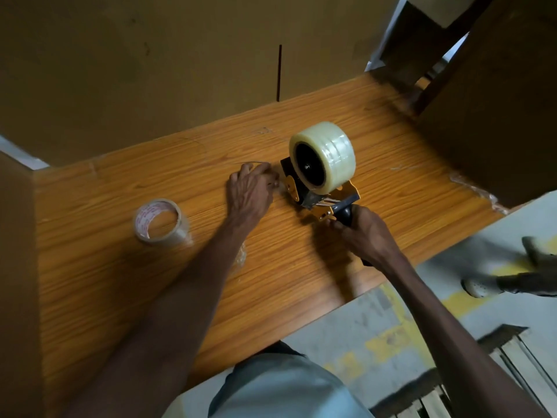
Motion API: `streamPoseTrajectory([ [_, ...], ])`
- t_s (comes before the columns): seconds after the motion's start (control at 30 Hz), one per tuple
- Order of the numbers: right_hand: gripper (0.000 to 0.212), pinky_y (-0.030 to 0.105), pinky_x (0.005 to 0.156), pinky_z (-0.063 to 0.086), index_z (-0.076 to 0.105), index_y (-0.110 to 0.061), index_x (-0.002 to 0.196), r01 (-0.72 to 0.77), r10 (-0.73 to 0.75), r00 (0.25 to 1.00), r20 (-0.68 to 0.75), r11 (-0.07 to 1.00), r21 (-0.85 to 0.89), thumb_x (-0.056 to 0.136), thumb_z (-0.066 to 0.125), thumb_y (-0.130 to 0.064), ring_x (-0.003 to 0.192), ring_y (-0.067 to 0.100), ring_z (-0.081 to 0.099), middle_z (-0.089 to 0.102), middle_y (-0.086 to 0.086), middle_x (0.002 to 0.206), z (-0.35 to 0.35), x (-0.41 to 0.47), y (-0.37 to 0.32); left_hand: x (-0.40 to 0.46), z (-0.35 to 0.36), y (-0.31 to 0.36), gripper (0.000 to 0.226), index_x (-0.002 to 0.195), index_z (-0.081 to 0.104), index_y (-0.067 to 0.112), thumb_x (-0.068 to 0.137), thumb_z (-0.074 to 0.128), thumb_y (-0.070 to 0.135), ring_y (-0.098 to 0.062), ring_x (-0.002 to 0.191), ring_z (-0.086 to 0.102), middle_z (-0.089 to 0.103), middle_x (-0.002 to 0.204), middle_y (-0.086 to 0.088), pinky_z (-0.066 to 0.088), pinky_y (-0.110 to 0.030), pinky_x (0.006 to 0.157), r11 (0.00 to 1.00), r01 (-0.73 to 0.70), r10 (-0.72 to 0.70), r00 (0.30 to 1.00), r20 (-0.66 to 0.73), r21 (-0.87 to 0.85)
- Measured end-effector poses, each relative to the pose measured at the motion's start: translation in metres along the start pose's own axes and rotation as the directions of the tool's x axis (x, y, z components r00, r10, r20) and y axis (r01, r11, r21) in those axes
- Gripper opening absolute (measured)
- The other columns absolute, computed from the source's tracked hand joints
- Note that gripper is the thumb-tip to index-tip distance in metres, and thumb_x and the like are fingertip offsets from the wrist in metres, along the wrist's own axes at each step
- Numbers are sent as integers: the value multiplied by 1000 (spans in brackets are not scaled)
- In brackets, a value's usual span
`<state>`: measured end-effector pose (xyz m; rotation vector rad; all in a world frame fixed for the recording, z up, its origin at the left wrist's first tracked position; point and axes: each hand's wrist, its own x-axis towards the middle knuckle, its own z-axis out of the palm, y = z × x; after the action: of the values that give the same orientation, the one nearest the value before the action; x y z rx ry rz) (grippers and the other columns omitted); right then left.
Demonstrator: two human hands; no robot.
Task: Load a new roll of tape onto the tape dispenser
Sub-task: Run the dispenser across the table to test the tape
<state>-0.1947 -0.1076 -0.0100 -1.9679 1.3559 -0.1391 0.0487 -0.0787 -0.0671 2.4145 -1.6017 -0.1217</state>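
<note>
A thick roll of clear tape [327, 152] sits on the black hub of an orange and black tape dispenser [319, 200], which rests on the wooden table [391, 164]. My right hand [364, 233] grips the dispenser's black handle. My left hand [250, 191] is just left of the dispenser, fingers pinched on a strip of clear tape pulled out from it; the strip is hard to make out. A nearly used-up roll with a printed cardboard core [159, 221] lies flat on the table further left.
Large cardboard boxes [180, 70] stand behind the table, at its left [15, 267] and at its right [497, 116]. A crumpled bit of clear tape [239, 257] lies beside my left forearm. Another person's shoe [479, 286] is on the concrete floor at right.
</note>
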Motion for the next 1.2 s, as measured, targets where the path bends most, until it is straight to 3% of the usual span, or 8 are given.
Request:
streamPoseTrajectory([
  [0.13,19,39,65,49,65,-15,108,2,-2,1000,28,1000,-14,94,63,-27,78,21,62,69,4,93,-4,0,1,-8,4,3,48,146,39,39,101,24,49,-29,149,20,27,159,17,19,-59,113,999,-16,9,990,142,43],
  [0.23,15,34,59,44,66,-15,105,2,-2,998,56,1000,4,94,63,-25,67,17,58,65,0,80,-13,-7,9,-16,11,1,52,151,29,40,102,17,53,-27,152,8,15,162,18,6,-66,114,1000,11,-13,981,196,13],
  [0.53,10,41,68,50,68,-20,95,-7,5,996,93,1000,23,93,62,-28,78,22,64,70,3,84,-23,-46,31,-20,2,15,53,154,21,35,103,17,49,-29,152,6,12,164,14,5,-69,112,993,35,-58,975,215,113],
  [0.7,21,28,49,32,59,-28,73,-35,42,994,99,997,-68,93,64,-26,58,10,53,58,-10,64,-44,-81,48,-19,-2,23,67,153,21,35,95,14,68,-30,152,5,9,164,14,2,-70,111,987,68,-102,965,240,148],
  [0.83,21,22,45,31,57,-25,76,-85,87,988,131,996,-21,96,63,-28,46,11,44,51,-7,56,-56,-114,67,-20,-1,34,72,154,21,31,94,17,70,-32,151,5,10,165,8,0,-70,110,976,108,-154,956,248,192],
  [0.93,19,39,45,45,58,-18,82,-114,111,986,125,993,20,95,63,-32,51,23,51,57,10,62,-52,-129,77,-29,4,46,65,154,24,24,100,20,60,-32,151,8,15,165,4,1,-69,112,968,149,-187,964,189,200],
  [1.03,26,55,51,53,58,-14,81,-115,110,988,105,992,49,94,63,-37,56,31,54,59,14,66,-46,-140,76,-37,7,61,60,154,26,15,104,23,47,-30,151,10,14,165,0,2,-65,116,965,128,-169,971,167,230],
  [1.2,24,36,56,42,57,-18,78,-77,73,992,105,996,35,96,63,-33,63,26,57,59,4,67,-46,-148,77,-52,18,73,84,156,-2,12,96,13,67,-21,152,-7,-12,165,-3,-9,-58,117,988,113,-139,945,296,103],
])
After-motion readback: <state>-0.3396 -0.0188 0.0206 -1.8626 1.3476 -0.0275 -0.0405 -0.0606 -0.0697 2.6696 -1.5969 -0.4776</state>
